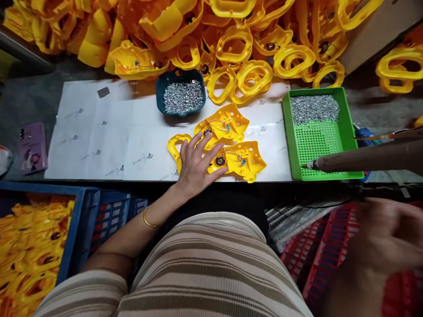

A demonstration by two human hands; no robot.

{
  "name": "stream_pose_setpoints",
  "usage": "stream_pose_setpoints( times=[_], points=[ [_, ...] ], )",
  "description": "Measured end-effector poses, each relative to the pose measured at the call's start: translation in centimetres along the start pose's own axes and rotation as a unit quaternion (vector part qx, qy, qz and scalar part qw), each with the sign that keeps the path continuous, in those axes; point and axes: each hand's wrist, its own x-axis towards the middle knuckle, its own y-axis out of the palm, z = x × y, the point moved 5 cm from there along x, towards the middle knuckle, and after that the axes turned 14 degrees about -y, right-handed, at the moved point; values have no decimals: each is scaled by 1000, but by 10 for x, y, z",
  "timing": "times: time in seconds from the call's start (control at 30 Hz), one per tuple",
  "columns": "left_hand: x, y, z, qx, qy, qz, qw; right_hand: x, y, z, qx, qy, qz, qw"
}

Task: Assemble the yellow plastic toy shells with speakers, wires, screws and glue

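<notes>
My left hand [194,169] is spread, fingers over the left part of two hollow, wired yellow plastic shells [255,164], which lie one beyond the other on a white printed sheet [139,145]. Farther off stands a dark teal plastic bowl [160,97] of small silver metal pieces [183,97]. Right of the shells sits a bright green perforated plastic basket [291,145]. My right hand [383,233], blurred, is at near right; I cannot tell its grip.

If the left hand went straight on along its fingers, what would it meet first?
The left hand would likely meet the farther wired yellow shell; whether they already touch is unclear.
</notes>
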Motion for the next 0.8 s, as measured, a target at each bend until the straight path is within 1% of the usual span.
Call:
stream_pose_setpoints(
  times=[0.03, 0.07, 0.13, 0.2, 0.27, 0.33, 0.4, 0.5, 0.63, 0.7, 0.8],
  points=[
    [0, -3, 1, -5, -4, -11, 1000, -3, 10, 21, -31, -36, 8, 999],
    [0, -6, 4, -9, -9, -24, 1000, -4, 20, 42, -54, -90, 13, 994],
    [-4, -11, 12, -13, -13, -47, 999, 2, 49, 66, -38, -141, 76, 986],
    [-10, -11, 21, -12, -16, -55, 998, 15, 77, 77, -36, -177, 134, 974],
    [-16, -8, 26, -6, -24, -53, 998, 29, 103, 83, -53, -227, 181, 956],
    [-21, -4, 27, 1, -38, -44, 998, 39, 125, 87, -86, -277, 214, 933],
    [-23, -1, 24, 5, -47, -38, 998, 44, 142, 89, -126, -311, 239, 911],
    [-24, -2, 20, 3, -48, -35, 998, 47, 159, 89, -170, -330, 271, 888],
    [-23, -4, 19, -7, -43, -31, 999, 46, 168, 85, -195, -340, 298, 870],
    [-20, -4, 19, -13, -43, -32, 998, 46, 169, 83, -203, -344, 301, 866],
    [-12, -3, 14, -15, -35, -35, 999, 46, 166, 79, -199, -342, 290, 871]
  ],
)
